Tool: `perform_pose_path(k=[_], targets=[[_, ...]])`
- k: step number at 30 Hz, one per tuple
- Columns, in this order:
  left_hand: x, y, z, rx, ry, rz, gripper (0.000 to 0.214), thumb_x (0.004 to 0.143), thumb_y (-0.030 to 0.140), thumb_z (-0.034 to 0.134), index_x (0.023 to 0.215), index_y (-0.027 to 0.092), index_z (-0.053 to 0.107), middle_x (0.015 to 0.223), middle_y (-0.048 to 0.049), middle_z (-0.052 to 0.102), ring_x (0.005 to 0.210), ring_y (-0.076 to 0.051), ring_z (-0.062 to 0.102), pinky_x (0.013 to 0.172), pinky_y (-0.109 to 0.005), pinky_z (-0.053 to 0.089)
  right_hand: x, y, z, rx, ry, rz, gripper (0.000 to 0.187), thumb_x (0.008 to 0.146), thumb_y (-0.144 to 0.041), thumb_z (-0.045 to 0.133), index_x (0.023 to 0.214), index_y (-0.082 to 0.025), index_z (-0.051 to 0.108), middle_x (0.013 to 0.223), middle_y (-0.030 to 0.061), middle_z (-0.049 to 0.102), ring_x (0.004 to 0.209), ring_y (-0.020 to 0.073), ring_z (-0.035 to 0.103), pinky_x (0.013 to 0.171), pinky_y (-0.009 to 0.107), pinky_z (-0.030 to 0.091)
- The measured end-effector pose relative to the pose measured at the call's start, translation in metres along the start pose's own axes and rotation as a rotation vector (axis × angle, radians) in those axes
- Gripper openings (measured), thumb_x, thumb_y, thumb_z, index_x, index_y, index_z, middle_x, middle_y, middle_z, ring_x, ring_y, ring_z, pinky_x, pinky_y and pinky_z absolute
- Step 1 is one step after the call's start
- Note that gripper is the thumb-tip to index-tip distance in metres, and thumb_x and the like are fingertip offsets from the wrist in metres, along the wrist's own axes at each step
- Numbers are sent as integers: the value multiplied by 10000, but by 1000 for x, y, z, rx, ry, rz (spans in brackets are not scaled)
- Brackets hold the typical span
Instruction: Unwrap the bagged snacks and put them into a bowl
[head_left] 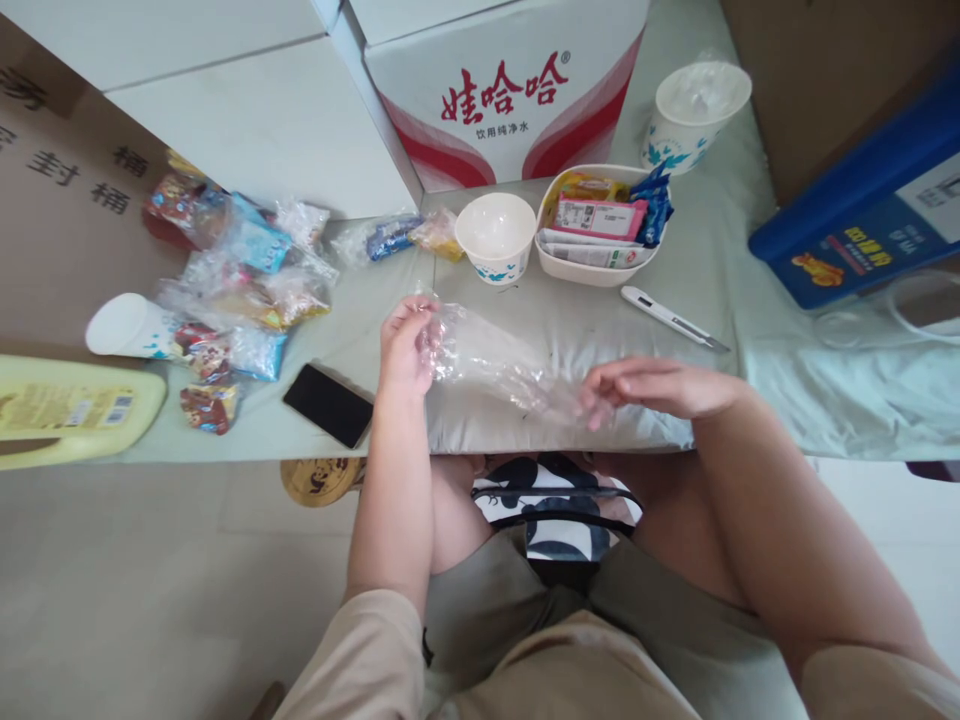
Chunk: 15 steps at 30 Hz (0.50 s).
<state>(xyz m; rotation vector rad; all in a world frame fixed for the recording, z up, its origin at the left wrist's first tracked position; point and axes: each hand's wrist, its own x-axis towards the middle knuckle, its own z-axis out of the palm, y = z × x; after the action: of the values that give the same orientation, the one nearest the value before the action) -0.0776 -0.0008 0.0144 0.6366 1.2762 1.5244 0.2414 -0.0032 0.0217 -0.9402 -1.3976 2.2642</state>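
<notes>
A clear plastic bag (pixel 499 355) stretches between my two hands just above the cloth-covered surface. My left hand (pixel 409 345) is closed on its left end, fingers bent over the crinkled film. At the other end my right hand (pixel 649 388) has its fingers pinched on the bag's lower right part. Behind the bag stands a white paper bowl (pixel 496 240) with a blue leaf print. Beside it a cream plastic basket (pixel 600 265) holds several flat packets, one of them pink (pixel 600 216). A white utility knife (pixel 671 316) lies beyond my right hand.
Left of my left hand are a black phone (pixel 328 404), a pile of packaged snacks (pixel 255 265), a tipped paper cup (pixel 124 325) and a yellow jug (pixel 82 410). Another paper cup (pixel 697 105), a blue container (pixel 862 200) and a clear plastic cup (pixel 922 305) are at right. Boxes (pixel 510 100) rise behind.
</notes>
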Motion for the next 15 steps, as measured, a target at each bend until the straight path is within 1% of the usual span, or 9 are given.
perform_pose_path(k=[1,4,5,7,8,10,11,13,15], targets=[[-2,1,0,18,-61,-33,235,607,224,807,757,201,627,762,28,691,480,-54,548,379,-177,292,-1,1,0,-20,-24,0,554,673,-700,817,829,-171,772,846,90,772,731,228,741,705,361,608],[-10,3,5,113,-275,-163,245,572,213,815,760,183,660,768,15,708,456,-52,539,384,-176,325,7,9,7,43,234,-179,438,780,-628,780,926,-215,760,1000,59,770,899,202,733,825,332,597],[-12,2,7,152,-347,-207,254,571,217,824,770,176,673,776,12,714,460,-55,550,395,-176,352,13,12,13,62,274,-220,412,791,-580,791,1014,-236,747,1102,50,759,979,197,723,868,330,589],[-16,1,11,204,-472,-271,283,584,234,843,814,165,694,808,3,730,480,-65,581,427,-178,407,26,19,28,49,179,-209,530,762,-472,843,1219,-264,673,1241,52,724,1049,192,704,891,335,583],[-17,-1,12,211,-519,-286,303,593,247,851,841,162,699,833,-3,740,490,-70,593,440,-180,423,32,21,37,25,83,-166,594,744,-416,863,1266,-251,633,1184,54,737,979,178,706,841,324,586],[-17,-2,11,179,-566,-284,361,609,284,865,909,171,700,884,-24,761,522,-90,623,464,-191,450,40,23,52,-52,-34,-110,403,807,-394,801,1116,-191,641,846,6,728,705,124,646,659,262,536],[-16,-2,9,144,-560,-273,395,629,318,862,962,186,697,915,-37,771,559,-112,651,486,-204,469,41,22,59,-97,-82,-75,279,856,-407,744,976,-178,638,704,-20,676,594,102,583,579,242,487],[-16,-1,5,50,-491,-233,464,712,435,809,1109,235,676,993,-59,780,704,-180,726,566,-250,527,39,19,67,-136,-197,-10,285,927,-442,638,806,-190,580,557,-49,588,464,80,479,478,231,399],[-18,1,5,-54,-385,-176,532,814,583,682,1254,290,627,1101,-71,774,929,-248,762,693,-315,583,34,16,72,-81,-301,-12,302,941,-474,606,814,-204,560,532,-59,582,418,78,457,437,231,366]])
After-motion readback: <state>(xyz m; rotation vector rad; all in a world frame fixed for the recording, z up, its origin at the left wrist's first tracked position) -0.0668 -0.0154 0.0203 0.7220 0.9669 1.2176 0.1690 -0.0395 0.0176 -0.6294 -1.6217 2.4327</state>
